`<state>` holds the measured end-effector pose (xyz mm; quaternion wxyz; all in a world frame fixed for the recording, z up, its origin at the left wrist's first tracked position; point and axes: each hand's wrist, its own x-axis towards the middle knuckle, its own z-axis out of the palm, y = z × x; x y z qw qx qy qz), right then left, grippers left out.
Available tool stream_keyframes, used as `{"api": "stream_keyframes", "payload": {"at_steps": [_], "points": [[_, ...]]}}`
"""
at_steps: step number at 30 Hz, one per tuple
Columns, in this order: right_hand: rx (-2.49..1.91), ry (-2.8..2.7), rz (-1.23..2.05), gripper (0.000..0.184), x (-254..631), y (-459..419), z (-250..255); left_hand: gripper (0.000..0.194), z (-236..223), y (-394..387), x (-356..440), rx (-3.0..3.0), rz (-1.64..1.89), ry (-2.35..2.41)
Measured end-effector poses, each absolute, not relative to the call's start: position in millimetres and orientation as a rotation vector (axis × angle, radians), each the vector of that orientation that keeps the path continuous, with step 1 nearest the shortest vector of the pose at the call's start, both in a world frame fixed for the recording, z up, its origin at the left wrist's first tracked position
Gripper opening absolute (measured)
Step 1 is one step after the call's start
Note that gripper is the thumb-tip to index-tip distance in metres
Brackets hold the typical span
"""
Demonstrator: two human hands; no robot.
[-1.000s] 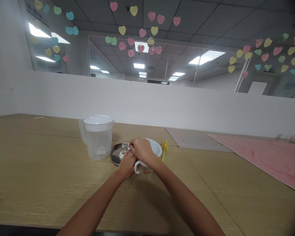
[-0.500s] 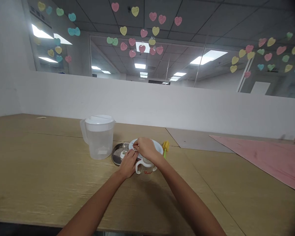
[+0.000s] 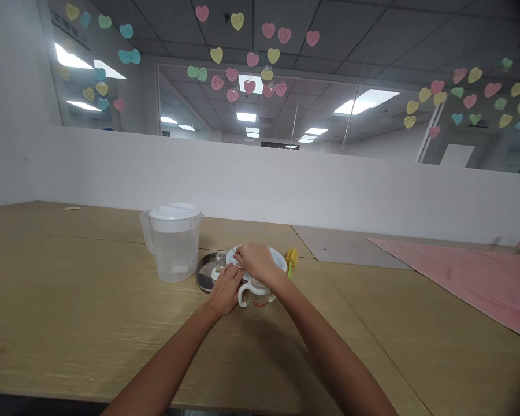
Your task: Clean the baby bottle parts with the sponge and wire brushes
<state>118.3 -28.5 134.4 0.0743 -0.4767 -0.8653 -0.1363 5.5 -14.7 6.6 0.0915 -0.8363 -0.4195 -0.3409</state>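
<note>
My right hand point(image 3: 257, 263) reaches over a white plate point(image 3: 278, 257), its fingers pinched around a small whitish piece, mostly hidden. Fingertips of my left hand point(image 3: 226, 289) meet it from below left, also closed; what they grip is covered. Just in front, under my right wrist, stands a clear baby bottle point(image 3: 259, 299) with white handles and red print; its top is partly hidden by my right forearm. Left of my hands is a round metal tray point(image 3: 203, 279), and a clear dome-shaped cap point(image 3: 221, 259) with a white ring below it is beside my left fingers.
A translucent lidded pitcher point(image 3: 176, 251) stands left of the tray. To the right of the plate lies a yellow brush point(image 3: 292, 257) with a green handle. A pink sheet point(image 3: 463, 283) covers the right side of the table, and a white wall point(image 3: 251, 182) rises behind.
My hands stay together over the plate with only slight finger movement. The view shifts very slightly; the bottle, tray and pitcher keep their places.
</note>
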Motion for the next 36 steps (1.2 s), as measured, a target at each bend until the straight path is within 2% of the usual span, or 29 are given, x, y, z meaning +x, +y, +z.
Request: {"api": "stream_keyframes", "payload": {"at_steps": [3,8,15,25,36], "points": [[-1.403,-2.638,-0.393,0.020,120.6,-21.7,128.6,0.037,6.6,-14.3,5.4,-2.490,-1.008,-1.209],[-1.365,-2.713,-0.332,0.021,123.4,-15.8,125.1,0.035,9.5,-16.0,6.2,-2.491,-0.995,-1.208],[-1.353,-2.726,-0.459,0.016,122.7,-17.6,127.6,0.039,9.7,-16.4,5.4,-2.494,-0.985,-1.230],[-1.258,-2.708,-0.458,0.019,124.0,-17.0,127.4,0.040,8.3,-15.6,5.5,-2.500,-1.004,-1.250],[-1.258,-2.747,-0.565,0.014,123.6,-24.8,132.0,0.036,9.7,-17.2,5.7,-2.509,-0.995,-1.261]]}}
